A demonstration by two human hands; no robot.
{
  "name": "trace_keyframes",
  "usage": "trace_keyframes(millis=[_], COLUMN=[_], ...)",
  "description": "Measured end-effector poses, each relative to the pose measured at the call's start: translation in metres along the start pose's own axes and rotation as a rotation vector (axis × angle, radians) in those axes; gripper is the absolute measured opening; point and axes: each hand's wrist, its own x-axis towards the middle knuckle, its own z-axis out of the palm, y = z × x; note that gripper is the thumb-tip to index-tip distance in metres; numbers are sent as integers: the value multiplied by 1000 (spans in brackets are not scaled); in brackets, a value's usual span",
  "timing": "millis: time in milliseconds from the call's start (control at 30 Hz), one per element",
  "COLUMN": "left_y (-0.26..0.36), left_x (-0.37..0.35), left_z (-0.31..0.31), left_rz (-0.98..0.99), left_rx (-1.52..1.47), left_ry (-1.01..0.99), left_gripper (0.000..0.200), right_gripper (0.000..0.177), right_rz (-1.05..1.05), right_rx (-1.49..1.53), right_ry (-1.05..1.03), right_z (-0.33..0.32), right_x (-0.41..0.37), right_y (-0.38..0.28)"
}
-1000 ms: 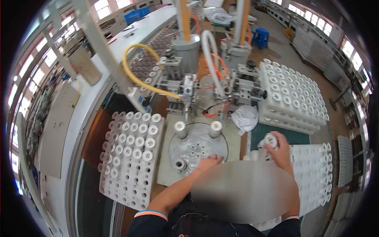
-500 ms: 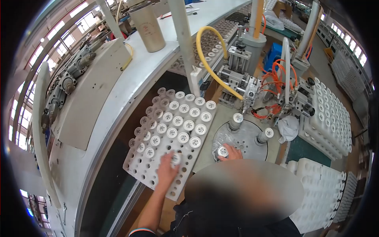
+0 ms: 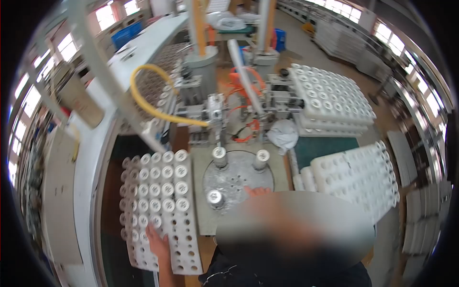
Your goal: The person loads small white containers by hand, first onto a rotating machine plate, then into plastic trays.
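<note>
At the far left, a tan canister (image 3: pixel 81 100) stands on a long white table (image 3: pixel 91 153). To its right lies a white tray (image 3: pixel 181 262) full of round holes. White round-topped pieces (image 3: pixel 167 189) fill its far rows and its left side, while many holes nearer the person show bare. The left hand (image 3: pixel 159 239) is over this tray, thumb and fingers apart and open, its fingertips just beside one standing piece.

A yellow hose (image 3: pixel 138 98) curves down to the metal machine parts (image 3: pixel 215 111) behind a round metal plate (image 3: pixel 239 167). Three white-topped parts stand upright on the plate: one front left (image 3: pixel 215 197), one back left (image 3: pixel 219 155) and one back right (image 3: pixel 262 157). The right hand (image 3: pixel 258 192) reaches over the plate's near side, apparently with its fingers stretched out, though blur hides the rest and whether it grips anything cannot be told.

Right of the machine lies a crumpled white cloth (image 3: pixel 283 135). Beyond it are stacked trays (image 3: pixel 330 93) bearing more round-topped pieces, and nearer the person, a tilted white tray (image 3: pixel 344 165).
</note>
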Motion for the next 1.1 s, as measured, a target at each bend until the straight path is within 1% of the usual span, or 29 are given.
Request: trace_keyframes(millis=[67, 133, 167, 200, 233, 267, 300, 367, 400, 433, 467, 500, 533, 567, 600, 667, 700, 733, 767, 800, 833, 900, 933, 967, 1033, 1100], left_y=[-4, -22, -39, 2, 26, 44, 62, 121, 141, 162, 198, 242, 284, 318, 341, 372, 375, 369, 357, 364, 363, 355, 351, 344, 332, 323], left_x=[-6, -9, -11, -21, -23, -26, -32, -44, -40, -39, -39, -44, -54, -62, -65, -64, -55, -42, -37, -41, -41, -46, -51, -59, -71, -82], left_z=[-3, 8, 18, -7, -4, 1, 7, 26, 53, 82, 91, 93, 92, 91, 93, 103, 116, 131, 133, 112, 101, 84, 79, 78, 82, 88], left_rz=[5, 150, 205, 122, 181, 336, 470, 405, 421, 432, 415, 393, 601, 795, 783, 916, 879, 878, 861, 806, 728, 714, 661, 619, 463, 447], left_rx=[16, 47, 155, 318, 299, 32, -235, -506, -478, -448, -471, -494, -420, -339, -339, -79, -75, -55, -33, -94, -72, -103, -22, -11, -65, -85], left_ry=[-20, 44, 132, 52, 38, 38, 34, -287, -421, -552, -703, -851, -670, -477, -459, -577, -556, -625, -696, -631, -609, -669, -712, -704, -810, -784], left_gripper=[90, 89, 89, 71, 71, 56, 43, 40, 39, 38, 60, 87, 82, 77, 77, 57, 57, 47, 38, 26, 26, 27, 25, 25, 25, 26], right_gripper=[66, 67, 62, 58, 58, 55, 52, 44, 37, 35, 35, 34, 32, 35, 39, 51, 58, 64, 65, 69, 68, 59, 56, 53, 52, 51], right_rz=[-1, -37, -13, 7, 58, 66, 63, 41, 104, 221, 290, 377, 540, 632, 761, 967, 1049, 1164, 1177, 1166, 1110, 919, 912, 913, 904, 912], right_rx=[148, 296, 334, 374, 347, 308, 275, 317, 205, 199, 168, 167, 110, 20, -181, -550, -719, -699, -703, -680, -539, -552, -586, -627, -594, -576], right_ry=[5, 132, 180, 227, 253, 304, 348, 526, 615, 647, 721, 759, 765, 795, 757, 649, 573, 437, 408, 406, 402, 471, 440, 413, 406, 403], right_z=[-13, -29, -46, -63, -84, -109, -133, -170, -191, -219, -226, -236, -253, -265, -269, -277, -275, -282, -282, -273, -286, -274, -268, -265, -266, -268], right_x=[-5, -11, -12, -17, -24, -27, -29, -40, -47, -57, -69, -81, -92, -105, -119, -141, -150, -156, -162, -171, -165, -171, -171, -168, -164, -165], right_y=[-21, -30, -28, -23, -7, 15, 41, 117, 152, 185, 233, 279, 313, 347, 382, 439, 460, 469, 482, 507, 493, 511, 514, 515, 515, 508])
